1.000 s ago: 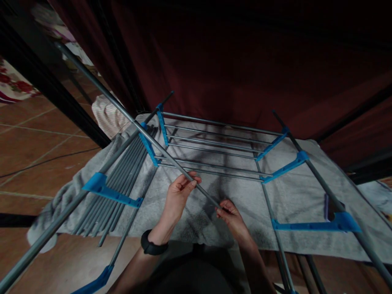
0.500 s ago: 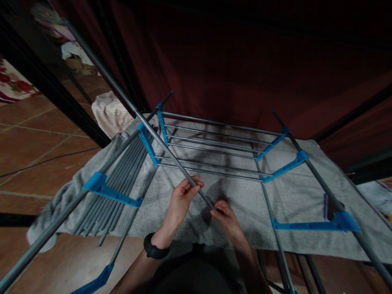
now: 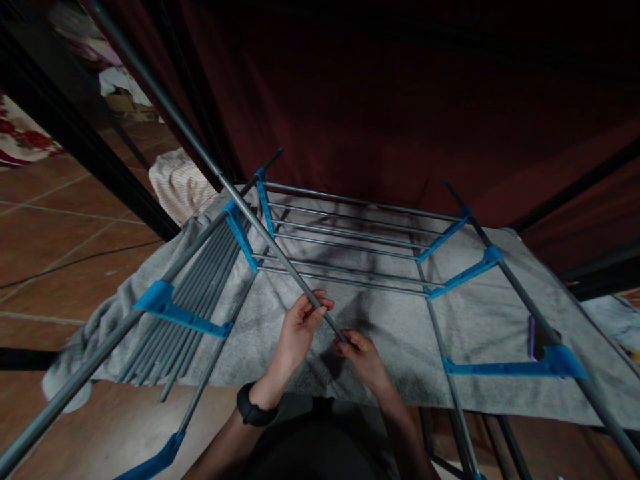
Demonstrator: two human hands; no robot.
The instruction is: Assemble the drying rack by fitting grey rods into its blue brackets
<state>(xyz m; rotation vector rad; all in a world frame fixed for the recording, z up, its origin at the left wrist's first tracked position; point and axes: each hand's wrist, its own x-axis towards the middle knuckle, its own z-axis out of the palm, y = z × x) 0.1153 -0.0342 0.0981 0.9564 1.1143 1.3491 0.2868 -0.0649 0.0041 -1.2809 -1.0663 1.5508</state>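
Observation:
A long grey metal tube point(image 3: 273, 245) slants from the upper left down to my two hands. My left hand point(image 3: 300, 327) pinches it a little above its lower end. At that lower end, my right hand point(image 3: 361, 357) closes its fingers round the tube. Around and beyond my hands stands a partly assembled drying rack, with blue plastic brackets point(image 3: 183, 313) on grey side poles point(image 3: 80, 373). Several thin cross rods point(image 3: 350, 233) span between the far brackets. The held tube passes in front of the left brackets; whether it touches them I cannot tell.
A row of loose grey tubes point(image 3: 193, 307) lies on the left of the grey towel-like cover point(image 3: 350, 383). A dark red curtain point(image 3: 400, 107) hangs behind. Black frame posts point(image 3: 100, 140) stand at the left. A purple-edged object point(image 3: 532, 338) is near the right pole.
My right hand has shifted slightly left along the tube's lower end, and the tube's upper part has swung a little. Both hands keep hold; the rack has not moved.

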